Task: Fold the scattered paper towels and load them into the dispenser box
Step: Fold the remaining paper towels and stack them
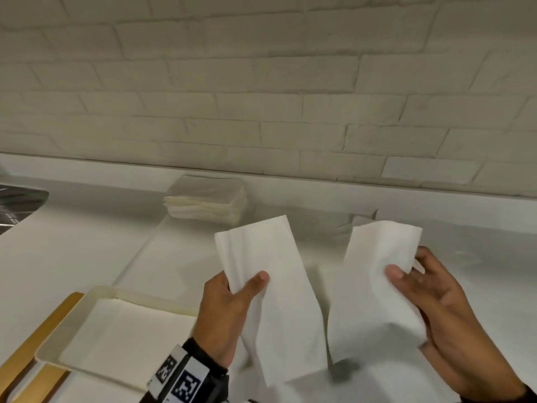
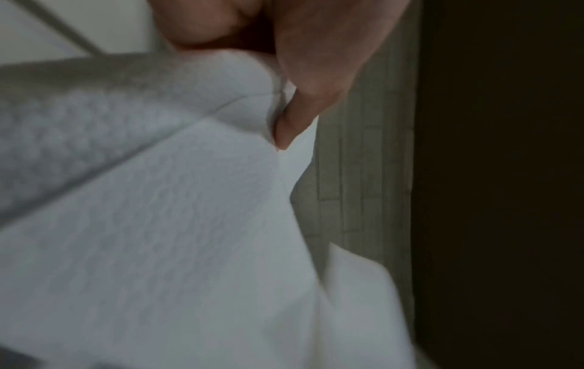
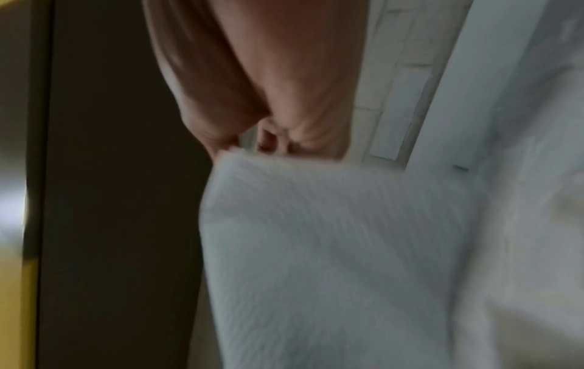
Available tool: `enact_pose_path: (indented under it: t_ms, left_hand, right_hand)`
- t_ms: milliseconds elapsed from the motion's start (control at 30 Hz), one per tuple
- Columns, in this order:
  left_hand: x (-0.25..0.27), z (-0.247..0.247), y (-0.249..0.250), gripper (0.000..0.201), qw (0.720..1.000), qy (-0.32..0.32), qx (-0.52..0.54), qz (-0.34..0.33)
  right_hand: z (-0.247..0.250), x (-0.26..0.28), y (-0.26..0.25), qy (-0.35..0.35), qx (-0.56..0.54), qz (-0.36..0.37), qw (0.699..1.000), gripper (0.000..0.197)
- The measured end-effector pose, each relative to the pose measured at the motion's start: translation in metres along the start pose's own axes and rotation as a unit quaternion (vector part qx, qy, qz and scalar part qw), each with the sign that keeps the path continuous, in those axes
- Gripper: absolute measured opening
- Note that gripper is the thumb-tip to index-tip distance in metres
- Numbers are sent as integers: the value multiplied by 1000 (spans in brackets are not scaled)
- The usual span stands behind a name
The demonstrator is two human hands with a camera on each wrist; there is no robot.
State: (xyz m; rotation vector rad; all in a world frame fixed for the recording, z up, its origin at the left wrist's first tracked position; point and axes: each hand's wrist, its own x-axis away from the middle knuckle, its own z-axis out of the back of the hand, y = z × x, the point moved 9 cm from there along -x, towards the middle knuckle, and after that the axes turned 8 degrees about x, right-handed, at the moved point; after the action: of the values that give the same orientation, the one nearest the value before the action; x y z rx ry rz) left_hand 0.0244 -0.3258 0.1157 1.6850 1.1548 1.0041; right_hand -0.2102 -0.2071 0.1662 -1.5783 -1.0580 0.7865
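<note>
We hold one paper towel (image 1: 276,292) pinched in our left hand (image 1: 229,312) and another towel (image 1: 374,286), seemingly folded, in our right hand (image 1: 436,309). Next, lay them into the dispenser box (image 1: 72,321) at lower left.

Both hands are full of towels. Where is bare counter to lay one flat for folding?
Bare counter lies between the dispenser box and the folded stack. Another patch lies right of the right hand. Crowded near the left hand.
</note>
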Motion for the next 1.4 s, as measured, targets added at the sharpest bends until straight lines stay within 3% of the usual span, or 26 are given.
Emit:
enact_pose_path:
  t_ms: [100,167,267,367,467,600,667,767,833,933,1033,1167,1300,1400]
  left_hand:
    - [8,-25,-19,17,996,-3,-88,-6]
    - [16,-53,-36,18,994,-39,-98,27]
    - [25,-76,-53,22,995,-60,-50,67]
    - [31,-78,-58,35,995,-46,20,90]
    - [37,-73,-59,36,989,-32,103,100]
    - [40,-63,-65,29,982,-24,144,118]
    - [42,-57,-69,29,985,-21,125,117]
    - [46,-52,-69,28,990,-38,70,117]
    - [47,-48,-77,29,988,-49,46,138]
    - [51,-40,-91,63,979,-57,41,192]
    - [54,-33,-94,60,968,-72,99,220]
    - [60,-44,-79,33,969,-153,90,172]
    - [54,-44,-75,30,983,-142,22,114]
    - [46,-45,-62,33,986,-126,46,96]
  right_hand:
    - [-7,4,-8,-84,-49,-2,995,59]
    - [-9,2,11,-87,14,-20,996,45]
    - [2,-5,29,-26,129,-13,991,24]
    - [14,-5,32,8,164,6,986,41]
    - [19,-1,30,33,156,13,987,24]
    - [10,4,36,63,166,-2,984,16]
    - [5,5,52,66,199,-42,977,27]
    - [-18,13,77,6,193,-155,969,34]
    - [-25,22,88,-16,164,-217,962,56]
    - [-25,23,91,5,202,-195,960,66]
    - [-30,26,93,20,255,-183,949,65]
    - [-38,29,98,-7,277,-166,947,50]
    - [-44,36,103,-48,243,-153,957,15]
    - [-44,41,102,-98,253,-126,954,24]
